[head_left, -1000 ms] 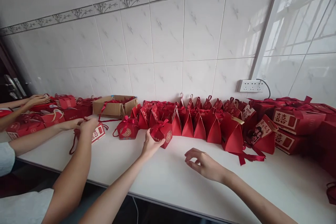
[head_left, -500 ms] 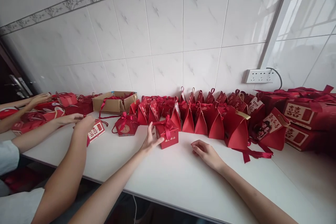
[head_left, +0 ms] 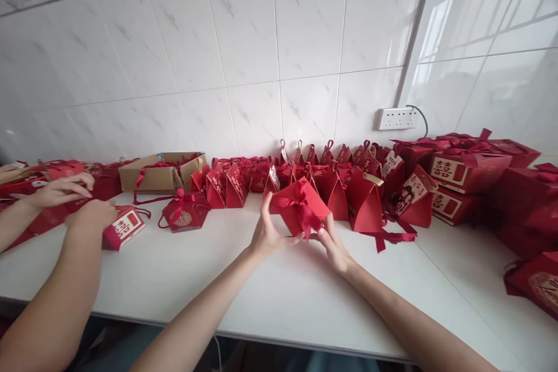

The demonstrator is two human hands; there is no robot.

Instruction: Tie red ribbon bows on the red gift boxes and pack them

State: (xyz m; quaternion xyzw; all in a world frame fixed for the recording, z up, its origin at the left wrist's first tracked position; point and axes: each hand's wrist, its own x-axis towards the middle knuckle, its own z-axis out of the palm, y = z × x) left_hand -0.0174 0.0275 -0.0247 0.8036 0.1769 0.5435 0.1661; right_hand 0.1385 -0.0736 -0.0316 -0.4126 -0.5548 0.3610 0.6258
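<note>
So from the head view, left hand (head_left: 271, 236) and right hand (head_left: 335, 247) are both gripping the red bow-topped box (head_left: 301, 204) above the counter (head_left: 279, 302). Can't really make out its underside, and it blocks part of the red box row (head_left: 333, 195) behind. Far-right box (head_left: 538, 285) is cut off by the edge.

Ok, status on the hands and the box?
Left hand and right hand both on red bow-topped box, box tilted. Red boxes stand close behind. Co-worker's hands off to the left.
</note>
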